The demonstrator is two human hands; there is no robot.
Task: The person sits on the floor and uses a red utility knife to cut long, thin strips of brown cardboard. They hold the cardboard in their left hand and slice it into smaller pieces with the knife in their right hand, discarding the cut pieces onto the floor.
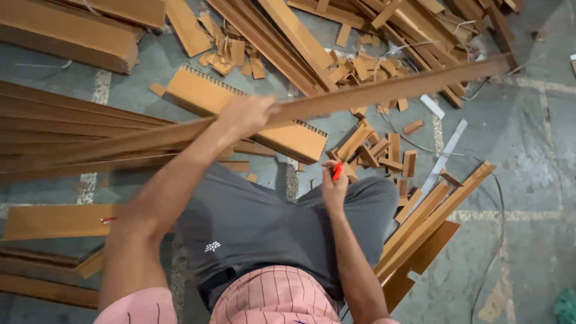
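Long strip: a long brown cardboard strip (384, 90) runs across the view, from the pile at left up to the far right, raised above the floor.
Left hand: the left hand (246, 115) is clenched around the strip near its middle and holds it up.
Right hand: the right hand (333, 187) rests by the knee, fingers closed on a small red tool (337, 171), probably a cutter.
Step in hand: judged from the grip, the strip is being lifted and positioned for cutting or sorting; the next move seems to call for steadying it against the blur of motion.
Around: a corrugated board (240, 111) lies beneath the strip, short offcuts (378, 150) scatter on the grey floor (528, 150), and stacked strips (60, 132) lie at left.
Labels: no package or sign is visible; a small white emblem (212, 246) sits on the grey trousers.
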